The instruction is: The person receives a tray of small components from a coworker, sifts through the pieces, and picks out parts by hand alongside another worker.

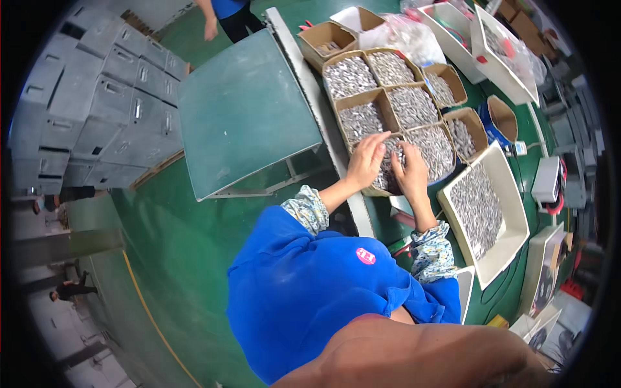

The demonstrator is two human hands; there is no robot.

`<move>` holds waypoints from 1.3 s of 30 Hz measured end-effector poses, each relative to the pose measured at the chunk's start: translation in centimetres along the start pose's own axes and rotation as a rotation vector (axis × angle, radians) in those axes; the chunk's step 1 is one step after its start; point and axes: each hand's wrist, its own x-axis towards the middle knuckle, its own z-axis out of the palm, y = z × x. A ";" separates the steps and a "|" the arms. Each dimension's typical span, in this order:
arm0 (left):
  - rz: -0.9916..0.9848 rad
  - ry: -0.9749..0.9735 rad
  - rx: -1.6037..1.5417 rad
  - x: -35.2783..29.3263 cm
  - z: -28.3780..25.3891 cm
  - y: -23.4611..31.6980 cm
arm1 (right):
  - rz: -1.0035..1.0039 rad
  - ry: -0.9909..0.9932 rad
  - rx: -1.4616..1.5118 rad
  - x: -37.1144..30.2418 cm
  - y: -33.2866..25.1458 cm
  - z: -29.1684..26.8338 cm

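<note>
Both my hands are over the nearest cardboard box of small silvery metal parts (387, 173). My left hand (366, 161) rests across the box's left side, fingers stretched out toward the parts. On the right side, my right hand (410, 169) reaches in with its fingers apart, the tips at the parts. Neither hand visibly holds anything. Beyond them, more open cardboard boxes stand close together, filled with similar parts, such as the box at the far left (350, 76) and the one beside my right hand (431, 147). The bottom of the nearest box is hidden.
A white tray (519, 234) heaped with grey parts stands to the right. Left of the boxes is a green-topped table (242, 113), with grey metal cabinets (110, 103) beyond. Clear plastic bags (414, 37) lie at the back. Another person's hand (211, 29) shows at the top.
</note>
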 end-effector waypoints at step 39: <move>-0.149 1.326 0.203 -9.7 -41.6 5.1 | 0.031 0.076 0.346 -9.6 0.2 -5.5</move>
